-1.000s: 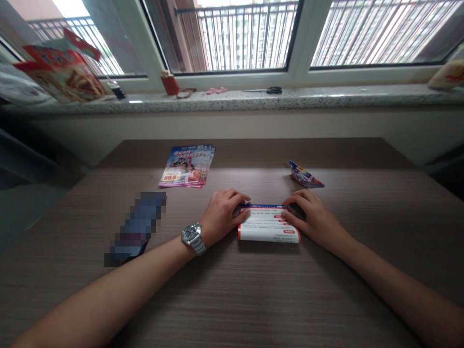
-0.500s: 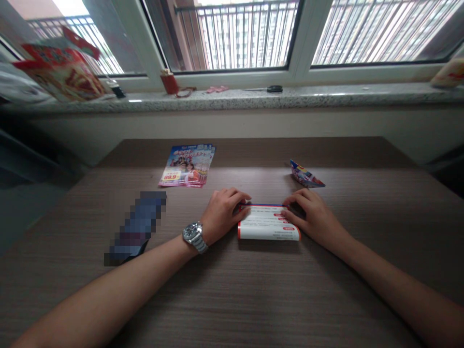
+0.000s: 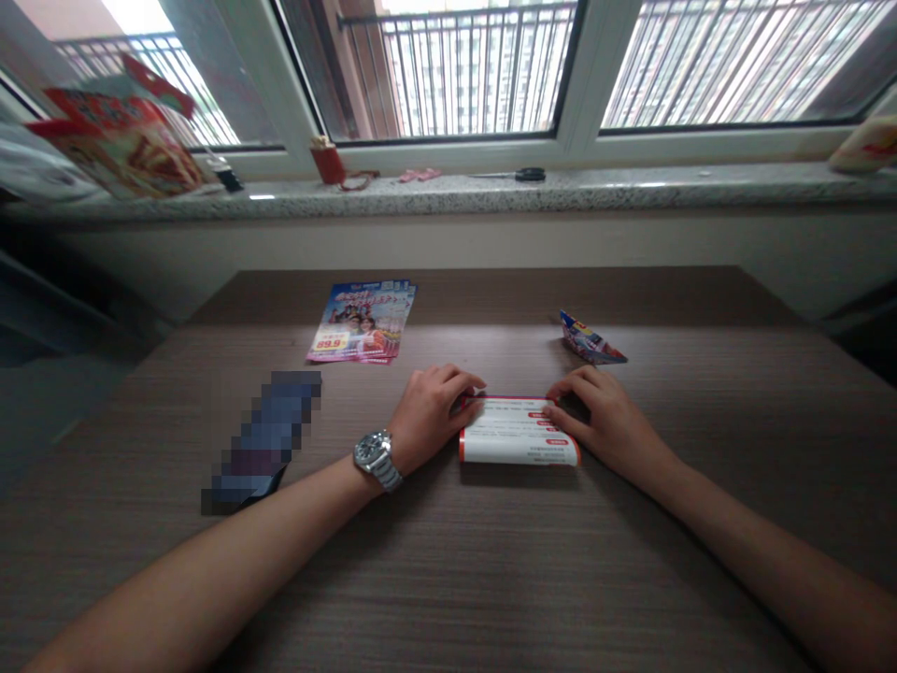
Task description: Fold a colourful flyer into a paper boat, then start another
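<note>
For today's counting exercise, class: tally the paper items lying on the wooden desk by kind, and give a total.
Flyer stack: 1
Folded paper boat: 1
Folded leaflet: 1
Total: 3

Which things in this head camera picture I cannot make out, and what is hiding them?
Head view:
- Dark blue object on the wooden table: pixelated, so its kind cannot be told.
- Folded leaflet: ends covered by the left hand and right hand; its small print is too small to read.
- Wristwatch: dial too small to read.
- Pale package on the windowsill: cut off by the right edge.
</note>
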`<act>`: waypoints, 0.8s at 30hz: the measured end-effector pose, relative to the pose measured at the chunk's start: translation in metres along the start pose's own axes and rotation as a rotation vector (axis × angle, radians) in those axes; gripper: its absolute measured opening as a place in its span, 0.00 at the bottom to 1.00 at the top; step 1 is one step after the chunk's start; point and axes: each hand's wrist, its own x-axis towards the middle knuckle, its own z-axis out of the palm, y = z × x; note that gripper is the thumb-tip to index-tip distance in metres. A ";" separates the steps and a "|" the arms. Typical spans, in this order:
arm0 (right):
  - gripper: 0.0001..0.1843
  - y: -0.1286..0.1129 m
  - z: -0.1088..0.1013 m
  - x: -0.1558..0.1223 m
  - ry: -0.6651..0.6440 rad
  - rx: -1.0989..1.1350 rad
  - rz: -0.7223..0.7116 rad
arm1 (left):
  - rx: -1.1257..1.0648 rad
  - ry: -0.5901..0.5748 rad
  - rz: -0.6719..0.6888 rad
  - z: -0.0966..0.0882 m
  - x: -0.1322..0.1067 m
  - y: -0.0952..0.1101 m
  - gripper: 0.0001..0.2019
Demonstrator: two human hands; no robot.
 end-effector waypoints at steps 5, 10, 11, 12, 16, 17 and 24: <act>0.05 -0.002 -0.001 0.001 -0.001 0.004 0.012 | 0.001 -0.006 -0.002 -0.002 0.001 0.001 0.09; 0.05 -0.002 -0.001 0.001 0.004 0.005 0.004 | 0.005 -0.011 -0.013 -0.001 0.001 0.001 0.09; 0.05 -0.002 -0.001 0.001 0.005 0.003 0.005 | 0.005 -0.010 -0.014 -0.001 0.000 0.001 0.09; 0.05 -0.002 -0.001 0.001 0.006 0.001 0.007 | 0.005 -0.009 -0.015 -0.001 0.000 0.001 0.10; 0.05 -0.001 -0.001 0.001 0.008 0.002 0.009 | 0.002 -0.009 -0.011 -0.001 0.000 0.001 0.10; 0.05 -0.001 0.000 0.001 0.007 0.004 0.006 | 0.001 -0.011 -0.012 -0.001 0.000 0.001 0.09; 0.05 -0.001 -0.001 0.001 0.008 0.008 0.005 | -0.002 -0.017 -0.020 -0.001 0.001 0.002 0.09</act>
